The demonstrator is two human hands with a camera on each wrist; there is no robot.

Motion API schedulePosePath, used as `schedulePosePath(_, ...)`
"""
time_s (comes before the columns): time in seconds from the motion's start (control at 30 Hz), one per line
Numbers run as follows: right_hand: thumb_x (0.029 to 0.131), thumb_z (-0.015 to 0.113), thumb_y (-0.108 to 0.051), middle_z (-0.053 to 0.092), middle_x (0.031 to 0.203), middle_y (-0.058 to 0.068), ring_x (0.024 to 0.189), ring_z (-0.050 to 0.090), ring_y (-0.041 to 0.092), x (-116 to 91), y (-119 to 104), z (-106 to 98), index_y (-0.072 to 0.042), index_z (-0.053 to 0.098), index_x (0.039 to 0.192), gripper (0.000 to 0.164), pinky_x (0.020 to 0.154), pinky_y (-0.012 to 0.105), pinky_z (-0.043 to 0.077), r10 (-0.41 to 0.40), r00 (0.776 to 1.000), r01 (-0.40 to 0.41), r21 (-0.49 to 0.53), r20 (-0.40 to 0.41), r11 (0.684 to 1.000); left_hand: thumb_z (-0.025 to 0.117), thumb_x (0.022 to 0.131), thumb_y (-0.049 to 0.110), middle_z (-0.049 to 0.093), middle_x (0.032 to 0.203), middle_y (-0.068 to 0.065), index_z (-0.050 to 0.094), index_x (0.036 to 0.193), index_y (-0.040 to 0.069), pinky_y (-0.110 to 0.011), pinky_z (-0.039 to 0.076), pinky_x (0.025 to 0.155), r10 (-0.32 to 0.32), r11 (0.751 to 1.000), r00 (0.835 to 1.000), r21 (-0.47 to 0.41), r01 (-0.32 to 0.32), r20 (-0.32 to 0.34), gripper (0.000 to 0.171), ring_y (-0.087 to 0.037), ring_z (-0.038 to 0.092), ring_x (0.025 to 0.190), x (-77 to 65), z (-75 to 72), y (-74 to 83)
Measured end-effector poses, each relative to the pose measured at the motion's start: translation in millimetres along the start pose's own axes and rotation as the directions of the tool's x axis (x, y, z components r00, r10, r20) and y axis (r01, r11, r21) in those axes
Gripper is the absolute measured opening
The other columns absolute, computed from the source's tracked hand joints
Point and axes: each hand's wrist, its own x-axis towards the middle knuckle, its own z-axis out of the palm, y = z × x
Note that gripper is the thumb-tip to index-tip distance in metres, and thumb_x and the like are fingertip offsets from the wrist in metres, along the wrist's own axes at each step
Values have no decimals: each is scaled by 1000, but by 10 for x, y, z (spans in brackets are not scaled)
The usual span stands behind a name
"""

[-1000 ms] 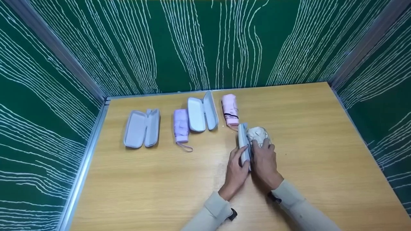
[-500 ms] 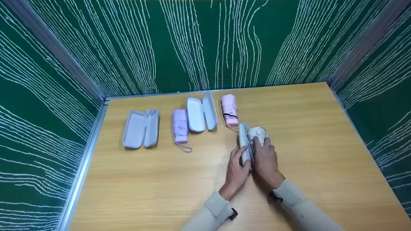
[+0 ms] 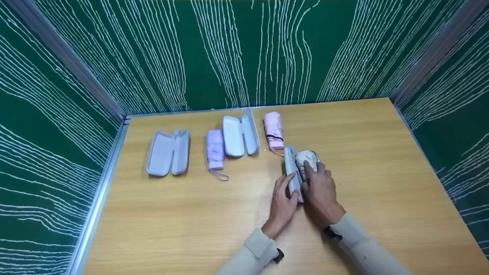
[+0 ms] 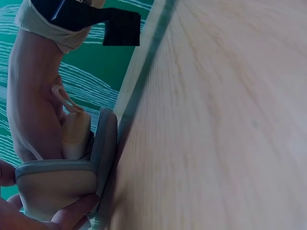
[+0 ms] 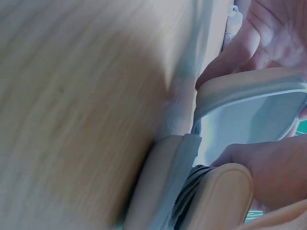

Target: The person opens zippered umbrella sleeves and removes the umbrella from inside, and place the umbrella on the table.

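An open hard case with a pale blue lining point(image 5: 244, 124) stands on the table at the front right, one half raised on edge. My left hand point(image 3: 283, 202) grips this raised half point(image 3: 293, 173), thumb and fingers on its sides. A cream folded umbrella point(image 3: 306, 158) lies in the lower half, its strap loop point(image 4: 67, 99) and rounded end showing in the left wrist view. My right hand point(image 3: 321, 193) holds the umbrella, fingers over its top and thumb on the side facing the raised half. The right hand hides part of the umbrella in the head view.
A pink folded umbrella point(image 3: 273, 130) lies just behind the case. Further left are an open pale blue case point(image 3: 233, 136), a purple folded umbrella point(image 3: 215, 149) with a strap, and an open lilac-grey case point(image 3: 160, 153). Green walls with white lines point(image 3: 214, 49) enclose the table.
My right hand has shifted slightly to the right over the umbrella, showing more of the umbrella's side. The raised half's near end has moved a little right with my left hand.
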Motion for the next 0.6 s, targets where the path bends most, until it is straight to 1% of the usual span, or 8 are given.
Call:
schedulePosePath(0.13, 86, 77, -3, 51, 138, 44, 98, 62, 56, -3, 24, -38, 1, 59, 147, 64, 72, 63, 57, 15, 1000, -15, 14, -1, 1000, 63, 95, 1, 54, 150, -17, 60, 148, 8, -43, 43, 119, -9, 1000, 1000, -12, 9, 15, 53, -29, 54, 138, 11, 29, 16)
schedulePosePath(0.23, 86, 78, -4, 50, 140, 44, 101, 62, 57, 2, 45, -67, 1, 59, 147, 64, 75, 64, 57, 19, 1000, -19, 19, -14, 1000, 63, 96, 3, 54, 151, -15, 60, 148, 10, -41, 42, 119, -21, 1000, 999, -18, 21, 24, 53, -28, 53, 139, 16, 57, 25)
schedulePosePath(0.33, 85, 78, -4, 50, 140, 43, 102, 61, 57, 9, 73, -101, 1, 59, 147, 64, 77, 64, 56, 21, 999, -20, 31, -31, 999, 63, 96, 4, 55, 150, -15, 61, 148, 11, -41, 43, 119, -21, 1000, 999, -20, 21, 26, 52, -28, 54, 139, 22, 83, 32)
schedulePosePath(0.5, 85, 75, -2, 51, 138, 43, 103, 60, 58, 38, 140, -168, 1, 59, 146, 63, 79, 66, 55, 30, 998, -27, 56, -53, 998, 61, 96, 2, 56, 148, -16, 61, 147, 8, -41, 43, 118, -13, 999, 1000, -49, 14, 24, 52, -28, 55, 138, 40, 113, 47)
schedulePosePath(0.6, 84, 74, -1, 52, 137, 42, 105, 60, 59, 58, 177, -223, 1, 59, 146, 64, 80, 68, 55, 38, 997, -33, 69, -62, 997, 61, 96, 2, 56, 148, -16, 61, 147, 8, -40, 43, 119, -25, 998, 999, -62, 26, 21, 52, -27, 55, 138, 52, 130, 46)
